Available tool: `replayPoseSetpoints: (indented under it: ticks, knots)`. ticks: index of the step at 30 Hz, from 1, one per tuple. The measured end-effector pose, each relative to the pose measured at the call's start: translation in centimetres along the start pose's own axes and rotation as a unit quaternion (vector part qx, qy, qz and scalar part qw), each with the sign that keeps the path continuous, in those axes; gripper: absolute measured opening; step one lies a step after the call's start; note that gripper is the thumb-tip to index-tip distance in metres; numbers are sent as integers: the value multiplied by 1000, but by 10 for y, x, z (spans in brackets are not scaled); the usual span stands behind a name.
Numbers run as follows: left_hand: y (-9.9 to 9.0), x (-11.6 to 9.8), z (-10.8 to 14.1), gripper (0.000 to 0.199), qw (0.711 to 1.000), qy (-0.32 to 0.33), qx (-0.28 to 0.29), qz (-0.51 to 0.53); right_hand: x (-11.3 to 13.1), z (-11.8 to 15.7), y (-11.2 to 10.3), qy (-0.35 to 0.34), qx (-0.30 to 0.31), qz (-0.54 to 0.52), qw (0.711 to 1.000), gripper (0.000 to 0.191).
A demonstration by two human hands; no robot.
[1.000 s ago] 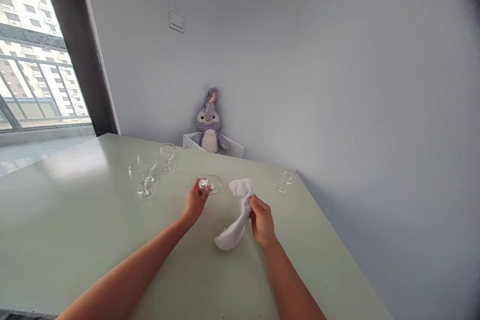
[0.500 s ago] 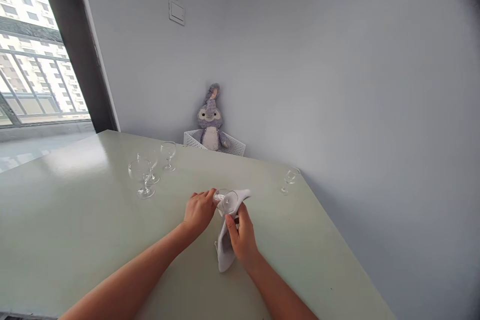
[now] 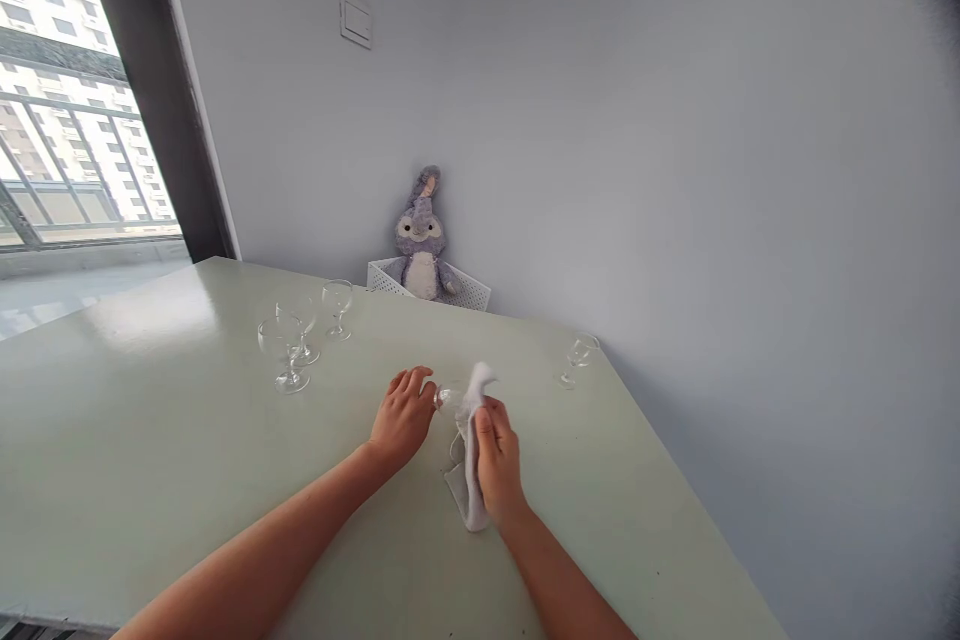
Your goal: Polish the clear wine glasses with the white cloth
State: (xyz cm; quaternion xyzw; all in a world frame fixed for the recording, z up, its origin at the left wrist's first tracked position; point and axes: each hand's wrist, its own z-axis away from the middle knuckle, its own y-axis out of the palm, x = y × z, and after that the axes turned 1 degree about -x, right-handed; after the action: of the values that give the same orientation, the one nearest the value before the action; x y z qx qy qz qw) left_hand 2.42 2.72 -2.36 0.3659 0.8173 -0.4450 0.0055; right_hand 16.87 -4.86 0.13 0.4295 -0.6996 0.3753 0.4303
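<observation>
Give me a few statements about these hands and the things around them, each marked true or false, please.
1. The left hand holds a clear glass. True.
2. Three stemmed glasses stand on the table, left of the hands. True.
3. Both hands are empty-fingered. False: the right hand grips a white cloth.
4. No glass stands right of the hands. False: a lone glass does.
5. A plush toy sits in a white basket. True.

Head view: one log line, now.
left hand: holding stemmed glass | right hand: holding white cloth at the glass's bowl
</observation>
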Motion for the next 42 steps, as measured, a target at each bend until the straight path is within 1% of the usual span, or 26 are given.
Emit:
replayPoseSetpoints:
  ticks: [2, 3, 6, 8, 10, 12, 14, 17, 19, 20, 21, 23, 24, 26, 27, 28, 29, 31, 33, 34, 36, 37, 38, 39, 41, 42]
  knots:
    - [2, 3, 0, 16, 999, -1, 4, 47, -1, 1, 4, -19, 57, -4, 998, 34]
    - [2, 5, 0, 16, 998, -10, 10, 65, -1, 2, 4, -12, 89, -12, 996, 37]
    - [-2, 10, -2, 21, 995, -33, 37, 89, 0, 1, 0, 60, 221, -55, 972, 43]
    - [-7, 12, -2, 27, 992, -5, 88, 92, 1, 1, -6, 99, 311, -73, 942, 43]
    - [-12, 11, -2, 30, 983, 41, 150, 94, 0, 1, -9, 105, 359, -61, 926, 42]
    - [-14, 9, -1, 29, 975, 70, 190, 92, -6, 0, -9, 95, 349, -34, 932, 37]
    - [-15, 4, -1, 31, 976, 77, 183, 85, -13, -2, -5, 102, 308, -36, 945, 32]
    - [-15, -2, -4, 35, 983, 90, 132, 95, -20, -7, 0, 177, 233, -140, 946, 34]
    - [-17, -4, -6, 35, 981, 92, 127, 118, -19, -11, -1, 222, 186, -223, 931, 37]
    - [-18, -4, -7, 35, 978, 82, 136, 132, -16, -12, -4, 227, 176, -243, 926, 36]
    - [-20, -3, -7, 36, 976, 65, 149, 147, -13, -14, -7, 222, 183, -244, 926, 35]
    - [-25, 0, -7, 44, 965, 14, 189, 182, -5, -16, -15, 182, 235, -198, 934, 32]
    - [-27, 2, -6, 47, 952, -14, 223, 208, -1, -17, -20, 158, 270, -162, 936, 30]
    - [-31, 3, -4, 50, 909, -56, 310, 273, 5, -19, -27, 122, 329, -103, 931, 25]
    - [-32, 2, -4, 49, 889, -65, 344, 296, 5, -20, -30, 116, 343, -89, 928, 22]
    - [-32, 0, -3, 49, 882, -68, 354, 303, 4, -21, -31, 117, 344, -86, 928, 20]
    - [-31, -2, -3, 49, 894, -64, 334, 291, 2, -22, -31, 127, 332, -96, 930, 20]
    - [-26, -8, -3, 48, 946, -29, 236, 221, -6, -24, -28, 168, 272, -141, 937, 21]
    - [-22, -10, -3, 46, 978, 23, 152, 142, -13, -25, -23, 229, 205, -206, 929, 24]
    - [-21, -10, -4, 45, 983, 41, 138, 118, -15, -24, -21, 254, 186, -234, 920, 26]
    - [-21, -7, -5, 46, 980, 38, 164, 107, -13, -23, -20, 265, 197, -251, 910, 28]
    - [-23, -4, -6, 48, 972, 16, 196, 128, -10, -22, -21, 250, 223, -235, 913, 28]
    - [-26, -1, -6, 51, 955, -11, 243, 167, -7, -21, -23, 226, 254, -207, 917, 29]
    - [-29, 3, -6, 53, 927, -37, 302, 221, -3, -21, -26, 200, 288, -175, 920, 28]
    - [-33, 8, -7, 54, 840, -74, 424, 329, 2, -21, -31, 166, 338, -129, 917, 25]
    - [-33, 9, -6, 54, 800, -84, 469, 365, 2, -21, -33, 164, 349, -123, 915, 25]
